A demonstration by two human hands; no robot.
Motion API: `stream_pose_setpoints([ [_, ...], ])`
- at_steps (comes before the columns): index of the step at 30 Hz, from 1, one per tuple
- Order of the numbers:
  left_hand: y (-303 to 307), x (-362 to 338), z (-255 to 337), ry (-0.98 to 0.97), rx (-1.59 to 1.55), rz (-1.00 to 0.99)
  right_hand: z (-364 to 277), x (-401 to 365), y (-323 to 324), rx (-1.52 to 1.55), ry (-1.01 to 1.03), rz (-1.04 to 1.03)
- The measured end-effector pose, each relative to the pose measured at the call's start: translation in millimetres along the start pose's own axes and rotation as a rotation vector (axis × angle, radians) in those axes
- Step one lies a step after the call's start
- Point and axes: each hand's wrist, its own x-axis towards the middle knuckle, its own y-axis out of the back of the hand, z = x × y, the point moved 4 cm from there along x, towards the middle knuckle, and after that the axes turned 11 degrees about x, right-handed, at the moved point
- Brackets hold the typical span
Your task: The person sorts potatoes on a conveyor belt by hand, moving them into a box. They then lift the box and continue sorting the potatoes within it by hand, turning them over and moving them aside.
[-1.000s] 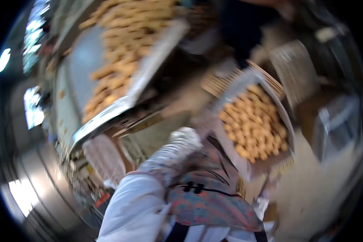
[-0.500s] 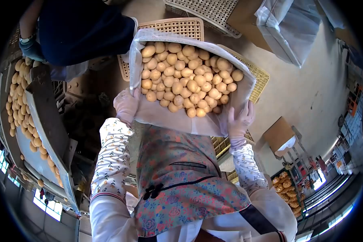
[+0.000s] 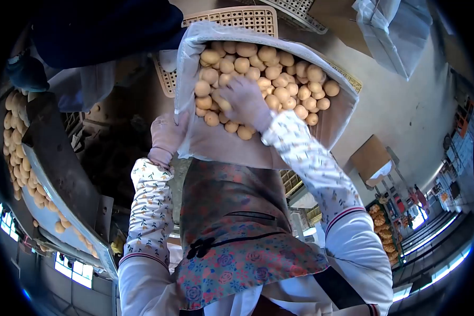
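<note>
A box lined with translucent white plastic [image 3: 229, 152] stands tilted in front of me, with many round yellow-brown potatoes [image 3: 282, 95] heaped in its far part. My gloved left hand [image 3: 167, 138] grips the liner's left edge, its fingers closed there. Over the left part of the heap lies my gloved right hand [image 3: 243, 102], touching the potatoes. Its fingers are bent and smeared by motion, with one potato [image 3: 224, 103] right beside the fingertips. Whether that potato is held cannot be made out. A flowered apron [image 3: 247, 231] hangs just below the box.
Plastic crates [image 3: 237, 18] sit behind and under the box. On the left, a metal sorting chute [image 3: 52, 189] carries more potatoes. A co-worker's dark clothing [image 3: 100, 31] fills the upper left. Another lined carton [image 3: 389, 37] stands upper right, with a cardboard box [image 3: 371, 158] below it.
My right hand has left the box's right edge and moved left onto the potatoes. My left hand stays at the left edge. The view has shifted slightly.
</note>
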Motion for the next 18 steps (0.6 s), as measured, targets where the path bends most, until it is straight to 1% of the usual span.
stream_pose_setpoints([
  [1, 9.1, -2.7, 7.3, -0.037, 0.029, 0.086, 1.4, -33.6, 2.7, -0.012, -0.015, -0.061],
  [3, 7.6, -0.5, 7.5, -0.037, -0.037, 0.122, -10.3, -48.0, 11.6, -0.069, -0.077, -0.152],
  [4, 5.5, -1.8, 6.9, -0.037, -0.064, 0.134, -23.6, -40.8, 25.6, -0.111, -0.132, -0.182],
  [5, 2.4, -4.6, 6.3, -0.031, -0.05, 0.087, -35.5, -37.4, 35.4, -0.146, -0.201, -0.213],
  [6, 2.2, -2.4, 6.0, -0.031, -0.033, 0.044, -38.1, -18.9, 28.6, 0.019, -0.221, -0.215],
  [7, 3.2, 3.3, 6.1, -0.026, -0.016, 0.015, -42.0, 8.6, 23.9, 0.1, -0.165, -0.142],
  [9, 10.2, 4.0, 10.6, -0.052, -0.033, 0.046, -39.4, 61.1, -5.1, -0.026, -0.058, 0.05],
  [12, 7.0, 2.3, 11.6, -0.065, -0.022, 0.065, -36.5, 82.6, -39.6, -0.3, -0.2, 0.164],
  [15, 6.7, 1.1, 9.5, -0.092, -0.032, 0.082, -44.5, 26.8, -63.1, -0.288, 0.01, 0.047],
  [17, 8.3, 2.2, 11.7, -0.097, -0.037, 0.092, -43.4, 0.3, -43.4, -0.114, -0.217, -0.162],
  [18, 10.4, 1.1, 13.7, -0.101, -0.031, 0.092, -36.1, -20.2, -30.0, -0.038, -0.248, -0.197],
])
